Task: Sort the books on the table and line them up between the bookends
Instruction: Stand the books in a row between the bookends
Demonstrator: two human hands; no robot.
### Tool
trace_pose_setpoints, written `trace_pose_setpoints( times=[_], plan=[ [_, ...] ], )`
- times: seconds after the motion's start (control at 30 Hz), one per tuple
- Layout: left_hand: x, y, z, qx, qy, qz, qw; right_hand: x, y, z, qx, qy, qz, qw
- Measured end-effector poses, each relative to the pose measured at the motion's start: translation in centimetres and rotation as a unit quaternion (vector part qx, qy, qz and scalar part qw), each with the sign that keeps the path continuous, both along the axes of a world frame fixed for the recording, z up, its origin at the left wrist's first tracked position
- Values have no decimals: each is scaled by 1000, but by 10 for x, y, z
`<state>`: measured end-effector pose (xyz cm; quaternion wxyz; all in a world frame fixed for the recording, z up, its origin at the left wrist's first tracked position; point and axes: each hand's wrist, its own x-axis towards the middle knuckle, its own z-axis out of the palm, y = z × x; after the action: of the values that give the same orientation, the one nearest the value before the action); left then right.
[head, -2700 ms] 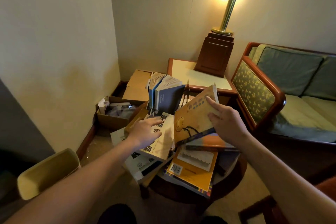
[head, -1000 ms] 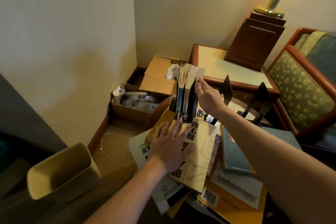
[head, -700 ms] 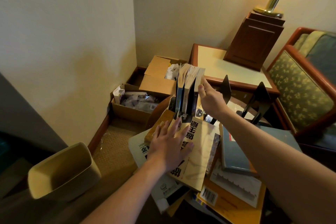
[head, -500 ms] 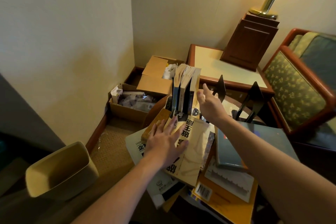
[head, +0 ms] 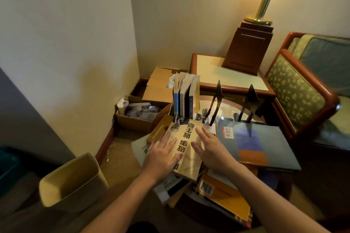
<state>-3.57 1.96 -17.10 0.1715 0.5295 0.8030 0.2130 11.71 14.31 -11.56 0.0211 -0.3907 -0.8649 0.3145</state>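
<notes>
Roughly a third done, head view: a few upright books [head: 186,96] stand just left of the two black bookends [head: 215,106], not between them. Left hand [head: 162,155] and right hand [head: 210,149] lie flat on the cream book [head: 186,149], fingers straight, gripping nothing. Blue book [head: 251,143], orange book [head: 225,196] and others lie loose in the pile.

Left hand [head: 161,155] flat, palm down, fingers straight, angled far-right. Right hand [head: 210,150] just beside, palm down, fingers straight, angled far-left. Bare forearms reach from near side.
</notes>
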Motion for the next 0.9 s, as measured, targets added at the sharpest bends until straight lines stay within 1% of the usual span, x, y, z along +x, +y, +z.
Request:
trace_pose_setpoints(
  times=[0.1, 0.17, 0.2, 0.23, 0.27, 0.3, 0.33, 0.37, 0.4, 0.43, 0.5, 0.57, 0.6, 0.63, 0.7, 0.77, 0.83, 0.9],
  plan=[
    [10, -17, -5, 37, -11, 59, 998, 5, -17, 3, 15, -48, 37, 998],
    [16, -27, -6, 56, -27, 123, 990, 9, -28, 0, 59, -65, 68, 994],
    [18, -30, -6, 59, -58, 151, 985, 10, -33, -4, 78, -56, 66, 993],
    [18, -32, -4, 62, -113, 173, 977, 12, -37, -9, 84, -48, 57, 994],
    [18, -34, -1, 68, -193, 190, 960, 13, -40, -12, 80, -50, 49, 994],
    [17, -34, 2, 81, -286, 206, 932, 15, -43, -16, 81, -53, 49, 994],
    [17, -34, 5, 97, -376, 220, 895, 17, -47, -17, 80, -57, 51, 994],
    [16, -35, 7, 112, -445, 234, 857, 19, -51, -16, 82, -54, 55, 994],
    [15, -34, 9, 121, -489, 247, 828, 22, -55, -11, 77, -46, 58, 994],
    [15, -34, 11, 124, -520, 254, 806, 24, -60, -5, 75, -42, 63, 994],
    [16, -32, 16, 116, -561, 248, 781, 31, -67, 4, 69, -52, 88, 992],
    [18, -33, 22, 99, -585, 227, 773, 34, -70, -1, 89, -61, 111, 988],
    [20, -34, 26, 92, -589, 215, 774, 36, -71, -4, 92, -70, 119, 986],
    [23, -35, 29, 86, -585, 207, 780, 36, -72, -8, 88, -72, 116, 987],
    [29, -36, 34, 90, -556, 203, 801, 39, -72, -16, 71, -44, 79, 993],
    [35, -35, 38, 107, -523, 207, 820, 40, -70, -23, 91, -11, 59, 994],
    [38, -35, 41, 119, -510, 212, 825, 42, -71, -25, 95, 2, 55, 994],
    [39, -36, 42, 123, -506, 216, 826, 43, -72, -23, 86, -7, 60, 994]
  ],
)
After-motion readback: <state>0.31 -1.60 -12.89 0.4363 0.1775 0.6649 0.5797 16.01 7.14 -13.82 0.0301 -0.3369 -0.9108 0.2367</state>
